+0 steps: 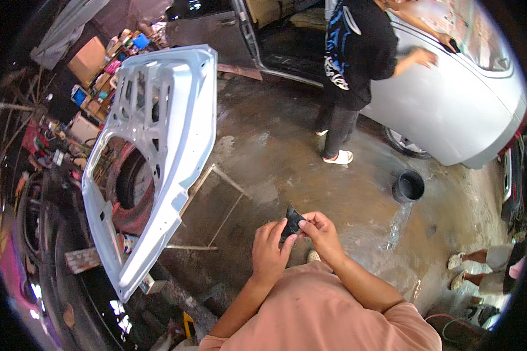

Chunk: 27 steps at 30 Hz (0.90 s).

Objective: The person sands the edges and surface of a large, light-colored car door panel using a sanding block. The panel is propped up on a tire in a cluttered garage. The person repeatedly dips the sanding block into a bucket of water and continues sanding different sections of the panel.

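Between my two hands, in front of my chest, is a small thin black piece (291, 224) with a pointed upper corner; it looks like a folded sheet, perhaps sandpaper, but I cannot tell for sure. My left hand (269, 248) pinches its left side between thumb and fingers. On its right edge the thumb and fingers of my right hand (322, 234) are closed. To the left of my hands a light blue car door panel (199, 111) stands tilted on a thin metal stand (231, 207), apart from both hands.
A person in dark clothes (357, 58) has hands at a silver car (433, 105). A black bucket (409, 186) stands on the wet floor (287, 146). Another person's legs (477, 266) show at the right. Boxes and clutter (91, 61) fill the far left, near a tyre (132, 178).
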Tool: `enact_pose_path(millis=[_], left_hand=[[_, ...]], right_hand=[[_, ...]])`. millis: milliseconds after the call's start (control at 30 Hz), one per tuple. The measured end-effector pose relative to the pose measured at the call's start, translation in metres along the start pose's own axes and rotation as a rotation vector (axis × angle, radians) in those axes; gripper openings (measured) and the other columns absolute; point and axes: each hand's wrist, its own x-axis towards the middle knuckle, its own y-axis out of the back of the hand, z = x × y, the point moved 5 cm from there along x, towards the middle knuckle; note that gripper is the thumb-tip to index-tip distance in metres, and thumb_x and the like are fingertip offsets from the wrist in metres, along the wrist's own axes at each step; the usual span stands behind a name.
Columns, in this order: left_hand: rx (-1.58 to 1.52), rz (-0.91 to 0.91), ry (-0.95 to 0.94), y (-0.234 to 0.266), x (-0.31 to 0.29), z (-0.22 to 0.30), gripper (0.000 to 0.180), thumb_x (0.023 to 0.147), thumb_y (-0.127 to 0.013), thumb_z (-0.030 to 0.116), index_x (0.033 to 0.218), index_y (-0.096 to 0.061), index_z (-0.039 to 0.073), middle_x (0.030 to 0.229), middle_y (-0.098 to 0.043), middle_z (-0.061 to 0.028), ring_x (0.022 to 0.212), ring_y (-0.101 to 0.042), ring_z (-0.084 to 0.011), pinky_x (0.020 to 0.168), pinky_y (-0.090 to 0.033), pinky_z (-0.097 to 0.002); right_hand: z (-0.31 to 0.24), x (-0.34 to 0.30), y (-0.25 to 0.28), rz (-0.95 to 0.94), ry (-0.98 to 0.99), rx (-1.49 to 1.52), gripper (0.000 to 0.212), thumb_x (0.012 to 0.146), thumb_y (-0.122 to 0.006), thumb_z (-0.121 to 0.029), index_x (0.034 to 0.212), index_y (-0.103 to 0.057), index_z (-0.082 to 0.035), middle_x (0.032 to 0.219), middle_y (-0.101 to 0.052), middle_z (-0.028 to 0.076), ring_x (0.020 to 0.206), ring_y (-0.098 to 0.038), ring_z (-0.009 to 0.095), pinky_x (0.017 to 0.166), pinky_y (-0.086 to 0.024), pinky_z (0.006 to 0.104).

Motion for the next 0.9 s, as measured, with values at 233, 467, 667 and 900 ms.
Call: enact_pose_path(millis=[233, 467, 667, 900], left_hand=[[-0.166, 0.068, 0.211, 0.004, -0.019, -0.025, 0.031, 0.09, -0.079, 0.017, 0.117, -0.068, 0.004, 0.114, -0.068, -0.015, 0.107, -0.064, -0.0363, 0.094, -0.052, -0.0447], [-0.446, 0.083, 0.408, 0.007, -0.029, -0.035, 0.027, 0.095, -0.076, 0.012, 0.118, -0.067, 0.0, 0.107, -0.069, -0.0098, 0.095, -0.067, -0.0186, 0.083, -0.054, -0.0321], [-0.652, -0.092, 0.496, -0.008, -0.039, -0.048, 0.024, 0.101, -0.07, 0.014, 0.12, -0.068, 0.0, 0.113, -0.069, -0.0062, 0.103, -0.065, -0.0137, 0.091, -0.053, -0.0306], [-0.704, 0.074, 0.547, 0.002, -0.041, -0.058, 0.022, 0.103, -0.068, 0.015, 0.121, -0.068, 0.0, 0.114, -0.069, -0.006, 0.105, -0.065, -0.0132, 0.095, -0.052, -0.0297]], right_hand=[[0.0, -0.008, -0.035, -0.145, -0.003, -0.046, 0.014, 0.102, -0.07, -0.011, 0.111, -0.066, -0.001, 0.103, -0.07, 0.004, 0.09, -0.063, 0.01, 0.083, -0.052, 0.0266], [0.012, 0.005, -0.033, 0.092, 0.147, -0.316, 0.027, 0.095, -0.079, -0.016, 0.113, -0.066, -0.002, 0.105, -0.066, 0.003, 0.095, -0.062, 0.011, 0.087, -0.051, 0.0291], [0.016, 0.006, -0.035, -0.204, -0.202, -0.111, 0.028, 0.094, -0.079, -0.02, 0.113, -0.066, -0.003, 0.11, -0.064, 0.002, 0.099, -0.059, 0.011, 0.088, -0.049, 0.028], [-0.006, 0.017, -0.047, -0.255, 0.041, -0.38, 0.021, 0.095, -0.076, -0.017, 0.106, -0.069, 0.0, 0.104, -0.066, 0.007, 0.098, -0.062, 0.016, 0.088, -0.049, 0.0307]])
